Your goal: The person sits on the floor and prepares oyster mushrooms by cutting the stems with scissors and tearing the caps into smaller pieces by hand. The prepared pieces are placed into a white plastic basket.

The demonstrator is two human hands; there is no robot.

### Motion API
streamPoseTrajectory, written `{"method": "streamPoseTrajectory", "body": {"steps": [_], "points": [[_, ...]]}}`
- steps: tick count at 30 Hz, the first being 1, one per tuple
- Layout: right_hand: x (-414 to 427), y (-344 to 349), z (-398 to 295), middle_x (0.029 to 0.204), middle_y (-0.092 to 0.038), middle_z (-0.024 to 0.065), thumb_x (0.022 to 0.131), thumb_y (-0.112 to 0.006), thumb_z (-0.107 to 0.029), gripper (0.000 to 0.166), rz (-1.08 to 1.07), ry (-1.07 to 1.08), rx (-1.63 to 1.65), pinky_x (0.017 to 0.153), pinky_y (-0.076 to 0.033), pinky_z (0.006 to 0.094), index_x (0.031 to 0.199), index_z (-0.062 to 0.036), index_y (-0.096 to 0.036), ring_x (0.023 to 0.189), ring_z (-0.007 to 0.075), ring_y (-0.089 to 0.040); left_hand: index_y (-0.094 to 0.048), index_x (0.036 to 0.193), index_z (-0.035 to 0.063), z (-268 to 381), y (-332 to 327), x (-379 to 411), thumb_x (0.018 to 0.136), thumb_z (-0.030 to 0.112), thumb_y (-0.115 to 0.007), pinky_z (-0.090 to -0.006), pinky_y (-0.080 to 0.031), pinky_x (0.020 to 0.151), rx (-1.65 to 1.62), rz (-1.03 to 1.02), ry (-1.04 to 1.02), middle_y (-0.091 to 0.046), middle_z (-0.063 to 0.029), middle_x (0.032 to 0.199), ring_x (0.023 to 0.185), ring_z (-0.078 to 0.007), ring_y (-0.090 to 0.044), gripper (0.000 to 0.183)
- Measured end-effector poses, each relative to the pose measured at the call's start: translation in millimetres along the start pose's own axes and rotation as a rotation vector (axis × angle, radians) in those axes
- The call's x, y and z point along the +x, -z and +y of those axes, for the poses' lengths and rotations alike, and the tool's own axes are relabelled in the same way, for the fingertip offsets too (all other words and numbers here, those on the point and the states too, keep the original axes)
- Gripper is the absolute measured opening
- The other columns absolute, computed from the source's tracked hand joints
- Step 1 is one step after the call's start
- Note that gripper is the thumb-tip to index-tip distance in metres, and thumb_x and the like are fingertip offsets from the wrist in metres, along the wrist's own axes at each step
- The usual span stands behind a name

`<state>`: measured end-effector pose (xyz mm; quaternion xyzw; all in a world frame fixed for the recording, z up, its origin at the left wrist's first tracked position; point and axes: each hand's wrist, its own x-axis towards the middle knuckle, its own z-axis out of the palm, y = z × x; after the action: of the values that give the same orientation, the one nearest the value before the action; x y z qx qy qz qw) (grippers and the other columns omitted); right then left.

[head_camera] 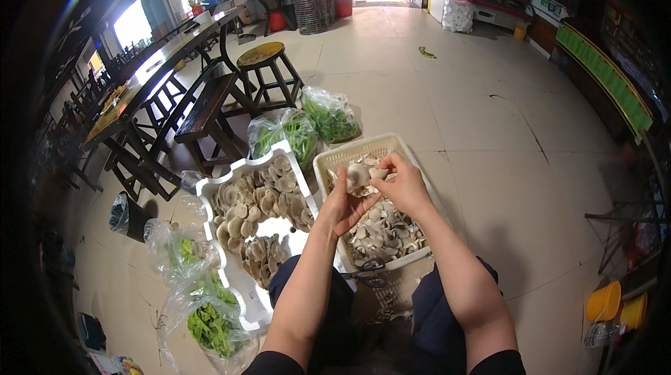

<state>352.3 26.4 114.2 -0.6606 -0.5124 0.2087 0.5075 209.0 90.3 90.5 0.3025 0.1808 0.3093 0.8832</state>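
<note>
Both hands are over a cream plastic basket (434, 202) filled with loose oyster mushrooms (388, 233). My left hand (343, 207) holds a small cluster of oyster mushrooms (358, 176) between its thumb and fingers. The fingertips of my right hand (401, 183) pinch a pale mushroom cap (378, 172) at the right side of that cluster. To the left, a white foam box (230, 270) holds larger clusters of grey-brown oyster mushrooms (262, 259). Dark-handled scissors (369, 273) lie at the basket's near edge, by my knees.
Bags of green vegetables (285, 136) and leafy greens (333, 118) stand beyond the foam box. More bagged lettuce (212, 328) lies at its left, near a black bin (128, 217). A wooden bench (209, 107), a round stool (262, 54) and a long table (152, 68) stand farther off.
</note>
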Motion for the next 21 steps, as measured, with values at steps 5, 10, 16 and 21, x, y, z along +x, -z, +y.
{"method": "streamPoseTrajectory", "body": {"steps": [5,10,16,21], "points": [[5,-2,11,0.086,-0.063,0.0093,0.071,-0.074,-0.008,0.022,0.027,0.0,0.013,0.068,-0.052,0.032,0.086,-0.0006,-0.059,0.078,0.019,-0.063,-0.043,0.124,0.0168,-7,23,14,0.087,0.013,-0.069,-0.0381,-0.054,0.089,-0.026,0.021,-0.095,-0.058,-0.0032,0.111,0.101,-0.0162,-0.06,0.046],[5,-7,21,0.085,-0.064,0.0077,0.073,-0.072,-0.008,0.019,-0.078,-0.052,0.19,0.07,-0.051,0.0285,0.086,-0.0008,-0.059,0.077,0.0147,-0.062,-0.048,0.119,0.0183,-3,1,2,0.092,0.023,-0.064,-0.041,-0.052,0.088,0.136,0.029,-0.095,-0.059,0.0029,0.107,0.1,-0.0134,-0.059,0.032],[4,-7,14,0.078,-0.06,-0.0006,0.075,-0.068,-0.005,0.016,-0.055,-0.113,0.473,0.067,-0.045,0.0222,0.089,-0.0009,-0.061,0.072,0.0074,-0.055,-0.052,0.113,0.0181,-5,14,10,0.094,0.032,-0.06,-0.0366,-0.051,0.081,-0.074,0.162,-0.156,-0.059,0.002,0.098,0.083,-0.0135,-0.054,0.025],[6,5,16,0.078,-0.057,-0.0031,0.078,-0.066,-0.004,0.014,-0.035,-0.222,0.528,0.065,-0.041,0.0189,0.091,-0.0017,-0.063,0.069,0.004,-0.049,-0.058,0.105,0.012,2,32,17,0.092,0.037,-0.061,-0.03,-0.051,0.073,-0.215,0.238,-0.202,-0.059,-0.0021,0.092,0.08,-0.0155,-0.052,0.028]]}}
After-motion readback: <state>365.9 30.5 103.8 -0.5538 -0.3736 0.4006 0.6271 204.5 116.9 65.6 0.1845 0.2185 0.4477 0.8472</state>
